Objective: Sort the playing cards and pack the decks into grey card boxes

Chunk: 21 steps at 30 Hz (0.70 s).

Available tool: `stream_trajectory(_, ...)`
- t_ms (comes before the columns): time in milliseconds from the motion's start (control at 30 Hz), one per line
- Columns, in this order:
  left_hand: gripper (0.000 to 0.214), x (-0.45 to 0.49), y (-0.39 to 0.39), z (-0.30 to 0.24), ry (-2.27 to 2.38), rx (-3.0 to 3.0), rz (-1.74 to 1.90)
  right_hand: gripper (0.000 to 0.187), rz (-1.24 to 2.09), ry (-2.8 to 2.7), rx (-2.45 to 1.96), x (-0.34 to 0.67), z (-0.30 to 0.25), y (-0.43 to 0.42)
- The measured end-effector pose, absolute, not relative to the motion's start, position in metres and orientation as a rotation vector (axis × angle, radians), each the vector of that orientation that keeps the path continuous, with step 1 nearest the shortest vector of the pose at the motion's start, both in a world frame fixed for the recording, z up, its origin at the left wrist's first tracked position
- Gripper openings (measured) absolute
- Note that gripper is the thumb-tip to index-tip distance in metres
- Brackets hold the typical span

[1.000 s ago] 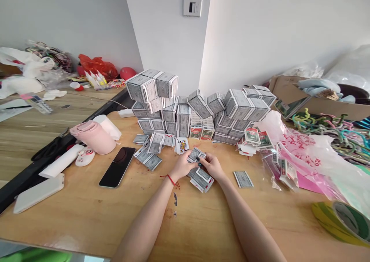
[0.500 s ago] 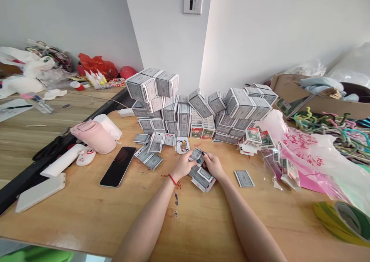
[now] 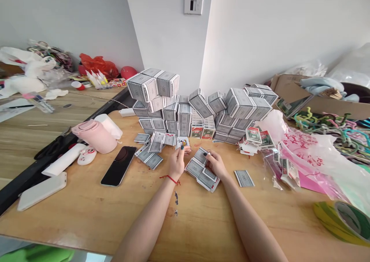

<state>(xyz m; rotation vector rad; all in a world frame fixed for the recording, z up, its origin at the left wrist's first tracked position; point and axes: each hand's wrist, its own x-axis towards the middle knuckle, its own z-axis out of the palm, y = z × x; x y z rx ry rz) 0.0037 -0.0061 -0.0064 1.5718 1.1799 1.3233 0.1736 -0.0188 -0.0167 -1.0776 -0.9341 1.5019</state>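
Note:
My right hand (image 3: 216, 163) is closed on a patterned-back playing card (image 3: 200, 154), thumb on top. Under that card, more face-down cards (image 3: 204, 173) lie in a loose, overlapping pile on the table. My left hand (image 3: 177, 162), with a red string bracelet at the wrist, is at a small stack of face-up cards (image 3: 182, 141). Its thumb and fingers look apart, and it hides the stack's lower part. Behind both hands rises a structure of box-shaped blocks (image 3: 177, 117) covered in the same grey cards. Further loose cards (image 3: 152, 158) lie to the left.
A black phone (image 3: 119, 165), a pink cup (image 3: 96, 136) and a white power bank (image 3: 42, 191) are on the left. A single card (image 3: 244, 178) lies to the right. Beyond are card boxes (image 3: 254, 136), plastic bags (image 3: 303, 150) and a yellow-green tape roll (image 3: 341, 221).
My left hand has let go of the card held between both hands and moved left to the face-up stack. The right hand keeps the card, shifted slightly right.

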Motion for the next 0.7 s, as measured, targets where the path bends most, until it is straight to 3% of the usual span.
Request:
stream_trajectory(100, 0.027, -0.005, 0.003, -0.01, 1.399, 1.852, 1.345, 0.018, 1.573, -0.789, -0.964, 0.176, -0.014, -0.018)
stream_trajectory(233, 0.037, -0.008, 0.01, -0.02, 1.425, 2.231, 1.144, 0.028, 1.631, -0.666, -0.863, 0.182, -0.013, -0.016)
stream_trajectory(400, 0.028, -0.005, 0.015, -0.033, 1.451, 2.349, 1.062, 0.036, 1.657, -0.609, -0.875, 0.186, -0.018, -0.012)
stream_trajectory(700, 0.023, -0.005, 0.003, -0.007, 1.571, 2.235, 1.509, 0.029, 1.675, -0.596, -0.893, 0.188, -0.017, -0.011)
